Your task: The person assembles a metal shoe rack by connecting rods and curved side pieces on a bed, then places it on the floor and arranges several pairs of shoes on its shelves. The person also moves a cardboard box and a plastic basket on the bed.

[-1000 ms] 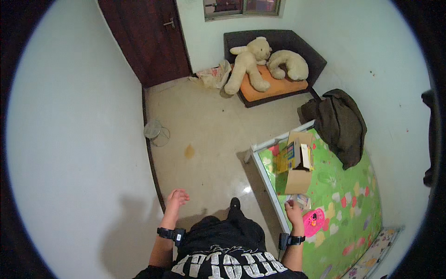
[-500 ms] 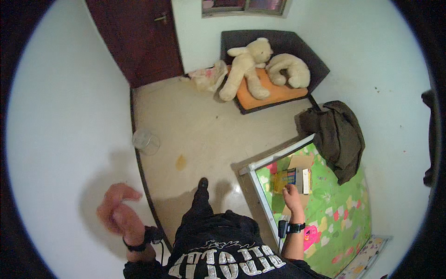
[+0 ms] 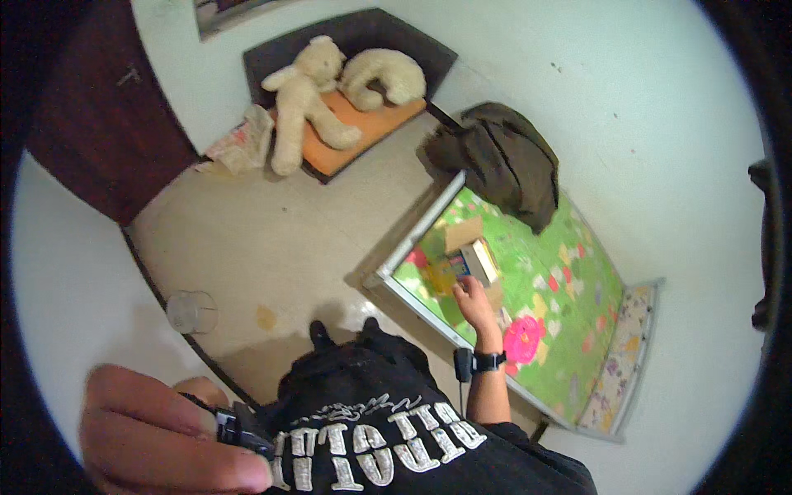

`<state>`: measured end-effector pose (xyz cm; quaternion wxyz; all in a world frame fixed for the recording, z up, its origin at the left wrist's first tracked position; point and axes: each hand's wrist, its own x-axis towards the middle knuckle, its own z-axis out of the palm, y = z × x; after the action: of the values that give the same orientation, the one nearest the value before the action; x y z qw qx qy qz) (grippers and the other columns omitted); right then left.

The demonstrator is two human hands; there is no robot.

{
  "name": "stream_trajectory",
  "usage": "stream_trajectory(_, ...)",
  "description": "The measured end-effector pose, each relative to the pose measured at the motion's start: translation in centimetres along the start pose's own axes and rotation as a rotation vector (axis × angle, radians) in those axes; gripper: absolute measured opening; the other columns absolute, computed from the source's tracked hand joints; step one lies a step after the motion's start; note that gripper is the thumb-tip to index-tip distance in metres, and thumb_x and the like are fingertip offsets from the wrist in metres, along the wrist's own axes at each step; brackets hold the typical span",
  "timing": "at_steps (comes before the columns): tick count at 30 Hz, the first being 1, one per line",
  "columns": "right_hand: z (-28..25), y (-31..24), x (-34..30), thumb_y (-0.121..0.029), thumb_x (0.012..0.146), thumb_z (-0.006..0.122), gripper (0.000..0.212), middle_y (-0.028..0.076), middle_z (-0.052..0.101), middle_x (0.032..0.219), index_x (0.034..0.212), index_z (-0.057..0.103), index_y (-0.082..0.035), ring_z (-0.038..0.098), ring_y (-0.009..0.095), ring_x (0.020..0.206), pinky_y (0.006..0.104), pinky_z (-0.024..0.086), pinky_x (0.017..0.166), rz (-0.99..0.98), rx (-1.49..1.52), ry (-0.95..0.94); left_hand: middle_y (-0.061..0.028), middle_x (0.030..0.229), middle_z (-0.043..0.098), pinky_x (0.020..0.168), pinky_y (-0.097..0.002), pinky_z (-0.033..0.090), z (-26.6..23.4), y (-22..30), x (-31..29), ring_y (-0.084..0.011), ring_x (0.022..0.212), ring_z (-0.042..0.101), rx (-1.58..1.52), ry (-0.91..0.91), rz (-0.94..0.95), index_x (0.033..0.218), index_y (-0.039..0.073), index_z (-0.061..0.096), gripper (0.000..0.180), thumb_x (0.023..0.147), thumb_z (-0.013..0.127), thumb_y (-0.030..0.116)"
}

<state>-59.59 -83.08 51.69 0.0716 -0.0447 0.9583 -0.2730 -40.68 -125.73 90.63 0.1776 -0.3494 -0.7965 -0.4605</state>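
Observation:
My left hand (image 3: pixel 157 433) is raised close at the lower left, its fingers bent and spaced from the thumb. A black strapped device (image 3: pixel 239 429) shows between them, and I see nothing held. Over the green patterned bed surface (image 3: pixel 553 371), my right hand (image 3: pixel 474 301) has its fingers drawn together at the near side of an opened cardboard box (image 3: pixel 464 234). What they pinch, if anything, is hidden. By the fingertips are a yellow see-through pack (image 3: pixel 441 279) and a blue packet (image 3: pixel 459 264). Beside these stands a small white box (image 3: pixel 481 260).
A pale metal rail (image 3: pixel 425 318) edges the bed. Dark brown cloth (image 3: pixel 511 165) drapes over its far corner. Two cream plush toys (image 3: pixel 305 99) lie on an orange cushioned seat (image 3: pixel 363 136). A clear tub (image 3: pixel 191 312) stands by the left wall, and a dark door (image 3: pixel 91 107) is behind.
The view has turned, shifting the bed and seat leftward. My left hand has come nearer and lower. My right hand stays beside the box, and both feet now show together.

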Motion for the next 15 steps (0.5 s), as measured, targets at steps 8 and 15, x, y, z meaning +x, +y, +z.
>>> stream_trajectory(8, -1.4, 4.3, -2.8, -0.03, 0.097, 0.062, 0.042, 0.024, 0.068, 0.117, 0.125, 0.06, 0.002, 0.068, 0.035, 0.106, 0.0412, 0.054, 0.09, 0.251, 0.096, 0.146, -0.0122, 0.09, 0.062, 0.067, -0.0454, 0.048, 2.5, -5.4, 0.5, -0.0261, 0.074, 0.062, 0.072, 0.187, -0.031, 0.103, 0.01, 0.057, 0.02, 0.092, 0.058, 0.027)
stream_trajectory(15, -2.1, 7.4, -6.9, -0.032, 0.094, 0.063, 0.045, 0.027, 0.063, 0.12, 0.125, 0.059, 0.0, 0.063, 0.039, 0.107, 0.0453, 0.05, 0.094, 0.464, 0.175, 0.177, -0.0106, 0.088, 0.063, 0.073, -0.0344, 0.05, 9.0, -22.5, -6.6, -0.0181, 0.077, 0.059, 0.084, 0.538, -0.643, 0.112, -0.004, 0.061, 0.032, 0.106, 0.041, 0.02)
